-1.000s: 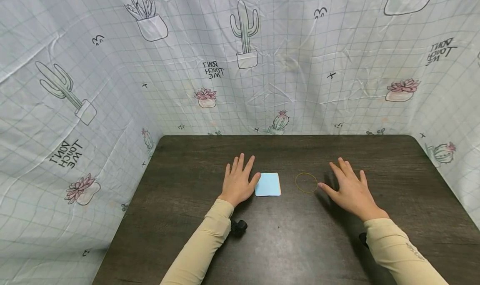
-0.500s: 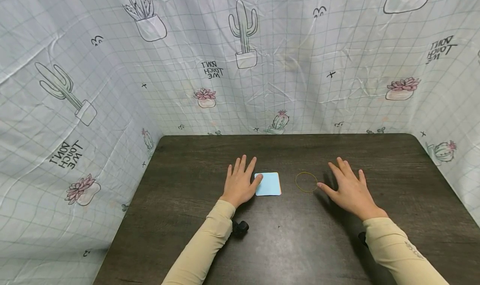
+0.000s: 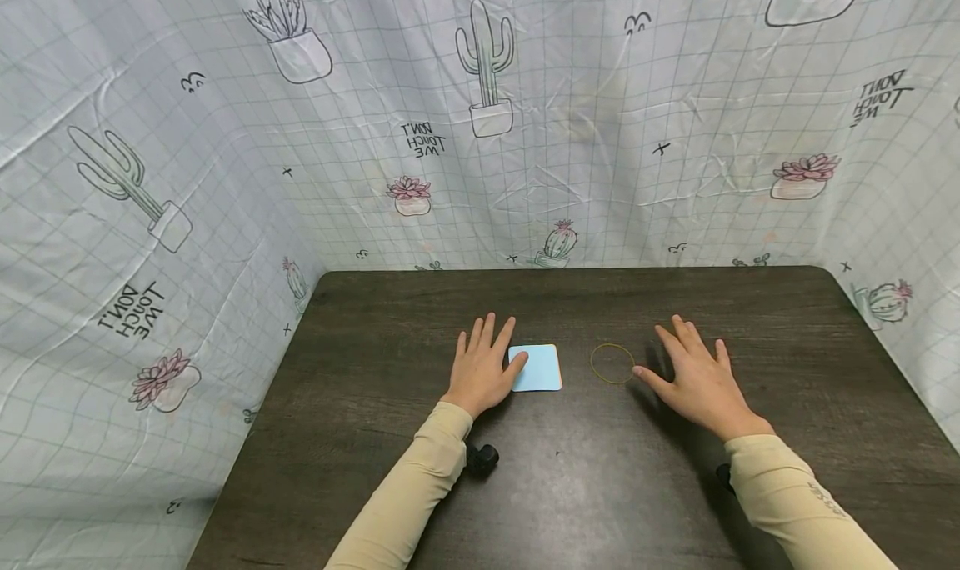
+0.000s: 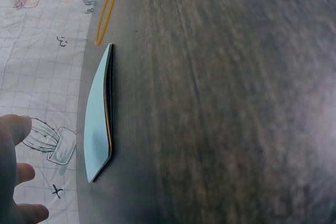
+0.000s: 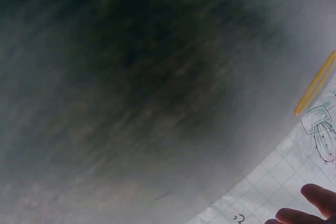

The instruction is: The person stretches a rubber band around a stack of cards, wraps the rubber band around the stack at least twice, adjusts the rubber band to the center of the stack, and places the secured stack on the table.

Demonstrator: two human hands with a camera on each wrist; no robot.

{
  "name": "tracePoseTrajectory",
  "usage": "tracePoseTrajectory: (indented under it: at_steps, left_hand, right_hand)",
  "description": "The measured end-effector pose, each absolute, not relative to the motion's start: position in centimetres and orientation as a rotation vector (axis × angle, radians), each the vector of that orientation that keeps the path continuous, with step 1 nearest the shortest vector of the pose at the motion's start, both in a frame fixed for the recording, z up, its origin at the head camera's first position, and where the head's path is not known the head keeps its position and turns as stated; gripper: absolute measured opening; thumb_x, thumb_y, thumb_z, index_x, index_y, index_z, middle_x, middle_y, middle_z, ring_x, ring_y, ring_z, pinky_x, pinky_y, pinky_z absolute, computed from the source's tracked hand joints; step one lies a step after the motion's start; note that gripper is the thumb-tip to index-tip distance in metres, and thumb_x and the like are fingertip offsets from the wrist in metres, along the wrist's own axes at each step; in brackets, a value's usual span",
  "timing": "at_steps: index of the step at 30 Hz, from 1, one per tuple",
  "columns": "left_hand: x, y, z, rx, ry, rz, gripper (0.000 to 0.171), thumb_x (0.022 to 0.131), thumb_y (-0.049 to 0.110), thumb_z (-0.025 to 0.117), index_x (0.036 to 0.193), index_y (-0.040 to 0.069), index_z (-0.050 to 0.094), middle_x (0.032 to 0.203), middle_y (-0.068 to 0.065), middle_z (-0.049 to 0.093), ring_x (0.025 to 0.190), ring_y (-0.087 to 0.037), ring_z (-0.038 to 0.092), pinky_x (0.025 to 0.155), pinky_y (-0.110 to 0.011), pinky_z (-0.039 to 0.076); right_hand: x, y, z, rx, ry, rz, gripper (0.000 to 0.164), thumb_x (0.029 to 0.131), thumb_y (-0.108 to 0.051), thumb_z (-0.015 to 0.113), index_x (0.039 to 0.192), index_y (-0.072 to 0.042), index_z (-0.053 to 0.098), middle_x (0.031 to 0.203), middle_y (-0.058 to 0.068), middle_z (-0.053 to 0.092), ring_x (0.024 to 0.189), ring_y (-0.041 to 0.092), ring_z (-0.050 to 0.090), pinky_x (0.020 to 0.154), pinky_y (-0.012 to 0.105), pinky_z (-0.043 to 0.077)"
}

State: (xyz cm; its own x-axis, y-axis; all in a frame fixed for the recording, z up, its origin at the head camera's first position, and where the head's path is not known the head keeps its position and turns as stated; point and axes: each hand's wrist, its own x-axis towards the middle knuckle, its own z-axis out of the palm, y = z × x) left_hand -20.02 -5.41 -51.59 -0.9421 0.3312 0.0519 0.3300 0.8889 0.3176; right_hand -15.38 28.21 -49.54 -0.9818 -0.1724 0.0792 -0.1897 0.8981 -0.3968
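A small stack of square sheets (image 3: 542,370), light blue on top with an orange edge, lies on the dark table. My left hand (image 3: 482,372) is spread out at its left, and the thumb overlaps the stack's left edge in the head view. The left wrist view shows the stack (image 4: 97,114) side on, slightly bowed, with its layers apart from my fingers (image 4: 16,128). To the right lies a thin yellow rubber band (image 3: 592,359), forming a loose ring. My right hand (image 3: 697,380) is spread above the table, its thumb tip close to the band; touching, I cannot tell.
The dark wood-grain table (image 3: 555,503) ends at a white curtain (image 3: 600,137) printed with cacti, which hangs behind it and along both sides. A black wrist camera (image 3: 482,460) sits under the left sleeve, and another dark device (image 3: 725,477) by the right sleeve.
My left hand has shifted slightly to the right, so its thumb overlaps the blue stack a little more. The right hand, stack and rubber band look almost unchanged.
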Motion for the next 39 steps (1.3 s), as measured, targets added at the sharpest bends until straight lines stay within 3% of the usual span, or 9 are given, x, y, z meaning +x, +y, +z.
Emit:
tracePoseTrajectory:
  at_steps: [39]
  left_hand:
    - [-19.3, -4.8, -52.2, 0.581, 3.008, 0.507, 0.068, 0.105, 0.057, 0.034, 0.162, 0.022, 0.024, 0.165, -0.016, 0.018, 0.152, -0.035, 0.015, 0.120, -0.058, 0.014]
  right_hand:
    - [-14.9, 26.9, -50.0, 0.286, -3.034, 0.613, 0.090, 0.095, -0.058, 0.061, 0.153, 0.005, 0.034, 0.159, 0.032, 0.020, 0.146, 0.049, 0.018, 0.110, 0.076, 0.004]
